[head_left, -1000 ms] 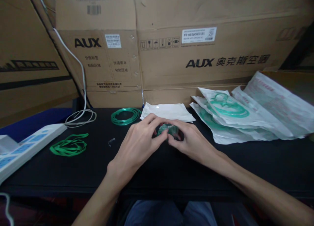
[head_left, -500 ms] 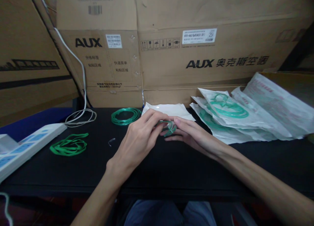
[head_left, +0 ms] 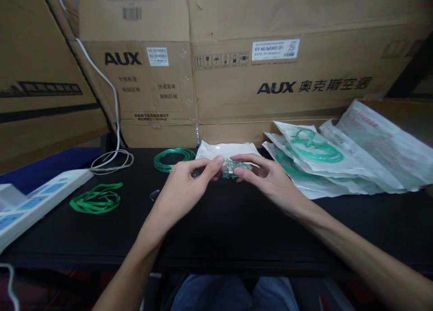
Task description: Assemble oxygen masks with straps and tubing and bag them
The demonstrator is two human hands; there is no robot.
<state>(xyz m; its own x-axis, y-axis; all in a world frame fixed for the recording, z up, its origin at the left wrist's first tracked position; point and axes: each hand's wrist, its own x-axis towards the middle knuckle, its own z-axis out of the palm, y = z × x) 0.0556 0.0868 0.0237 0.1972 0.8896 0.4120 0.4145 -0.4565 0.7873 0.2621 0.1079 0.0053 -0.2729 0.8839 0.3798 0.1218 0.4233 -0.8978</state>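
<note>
A small clear plastic piece with a green tint (head_left: 230, 167) is held above the black table, between both hands. My left hand (head_left: 189, 178) pinches its left end between thumb and fingers. On its right side, the thumb and curled fingers of my right hand (head_left: 262, 173) grip it. Its exact kind is hard to make out, since fingers cover part of it. Behind the hands lies a white packet (head_left: 230, 149). A coil of green tubing (head_left: 165, 161) rests just beyond my left hand. Left of my left wrist is a small clear bent piece (head_left: 154, 194).
A bundled green strap (head_left: 96, 199) lies on the black table (head_left: 237, 234). At the left are a white power strip (head_left: 43, 203) and a looped white cable (head_left: 117, 160). White packets with green tubing (head_left: 314, 153) are piled at right. Cardboard boxes (head_left: 223, 94) stand behind.
Both hands have turned the clear plastic piece, so more of it shows between them. My left thumb has come up on top, and my right thumb now presses the near side.
</note>
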